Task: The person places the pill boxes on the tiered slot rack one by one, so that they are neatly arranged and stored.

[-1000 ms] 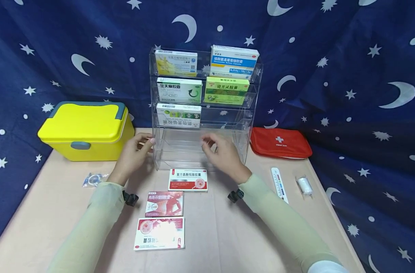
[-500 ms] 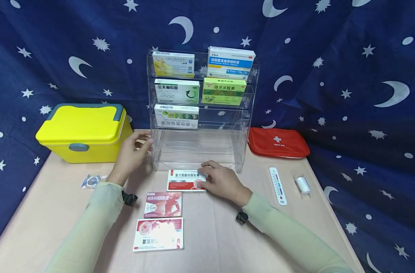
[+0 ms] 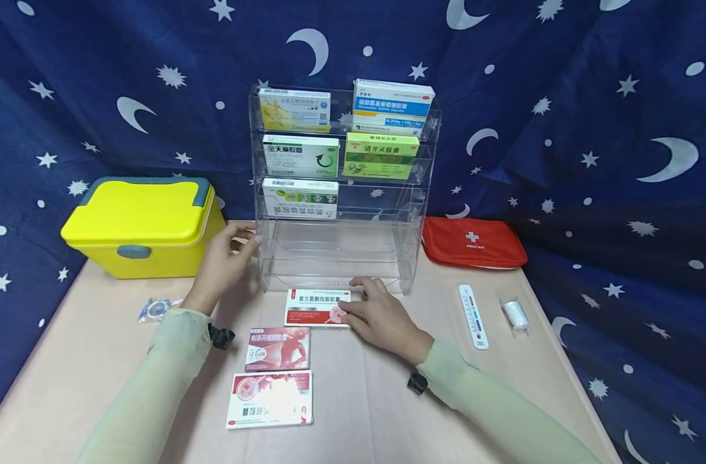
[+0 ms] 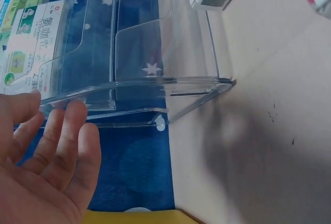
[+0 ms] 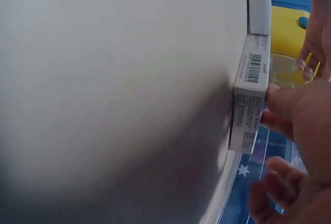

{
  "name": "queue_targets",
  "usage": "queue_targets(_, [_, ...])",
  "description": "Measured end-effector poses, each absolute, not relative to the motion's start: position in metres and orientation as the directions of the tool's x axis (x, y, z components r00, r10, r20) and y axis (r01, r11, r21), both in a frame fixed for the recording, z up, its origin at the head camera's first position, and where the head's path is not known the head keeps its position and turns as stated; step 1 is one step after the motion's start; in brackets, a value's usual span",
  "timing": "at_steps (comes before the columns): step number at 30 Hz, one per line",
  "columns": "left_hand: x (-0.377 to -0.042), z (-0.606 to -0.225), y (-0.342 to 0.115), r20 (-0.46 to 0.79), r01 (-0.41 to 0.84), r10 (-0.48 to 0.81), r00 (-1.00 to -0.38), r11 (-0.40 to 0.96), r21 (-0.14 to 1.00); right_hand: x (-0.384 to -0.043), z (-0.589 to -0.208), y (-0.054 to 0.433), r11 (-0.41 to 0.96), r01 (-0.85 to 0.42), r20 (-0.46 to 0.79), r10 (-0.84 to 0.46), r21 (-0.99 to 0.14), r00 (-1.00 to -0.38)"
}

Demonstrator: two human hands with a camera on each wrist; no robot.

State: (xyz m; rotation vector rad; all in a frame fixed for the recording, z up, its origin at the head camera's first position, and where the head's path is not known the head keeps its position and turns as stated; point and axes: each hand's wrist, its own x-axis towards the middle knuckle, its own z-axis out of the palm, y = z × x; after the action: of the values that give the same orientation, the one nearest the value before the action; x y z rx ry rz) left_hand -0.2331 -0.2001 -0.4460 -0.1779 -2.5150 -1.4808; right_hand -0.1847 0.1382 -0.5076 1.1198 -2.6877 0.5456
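At the rack's left side, my left hand (image 3: 225,264) has its fingers loosely bent, the tips at the edge of the clear rack (image 3: 341,270). In the left wrist view its palm shows, and no object lies in it. My right hand (image 3: 387,322) touches the right end of a red-and-white medicine box (image 3: 312,316), which lies flat in front of the rack. In the right wrist view, thumb and a finger rest on that box (image 5: 253,74), the other fingers apart from it. A pink medicine box (image 3: 277,349) and another red-and-white medicine box (image 3: 269,401) lie nearer me.
Several medicine boxes fill the rack's upper tiers, such as a yellow-green box (image 3: 382,156). A yellow case (image 3: 140,219) and a small clear packet (image 3: 157,309) are at left. At right are a red first-aid pouch (image 3: 474,241), a thermometer (image 3: 473,317) and a white roll (image 3: 515,314).
My right hand has come down from the rack's lower tier to the box in front of it, then shifted slightly right. The left hand has stayed beside the rack.
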Motion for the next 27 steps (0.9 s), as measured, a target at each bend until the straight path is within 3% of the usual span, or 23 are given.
queue_targets(8, [-0.233, -0.445, -0.200, 0.239, 0.209, 0.001, -0.971, 0.484, 0.850, -0.170, -0.502, 0.156, 0.656, -0.683, 0.270, -0.628, -0.321, -0.730])
queue_targets(13, [-0.232, -0.444, -0.200, 0.245, 0.207, -0.012, -0.970, 0.490, 0.847, -0.166, -0.505, 0.163, 0.681, -0.545, 0.205, -0.517, -0.490, -0.831])
queue_targets(16, [-0.232, -0.444, -0.200, 0.255, 0.219, -0.007, -0.967, 0.496, 0.841, -0.165, -0.510, 0.162, 0.707, -0.465, 0.163, -0.453, -0.533, -0.876])
queue_targets(27, [-0.233, -0.445, -0.201, 0.248, 0.220, 0.008, -0.969, 0.489, 0.844, -0.167, -0.512, 0.159, 0.652, -0.491, 0.241, -0.439, -0.577, -0.866])
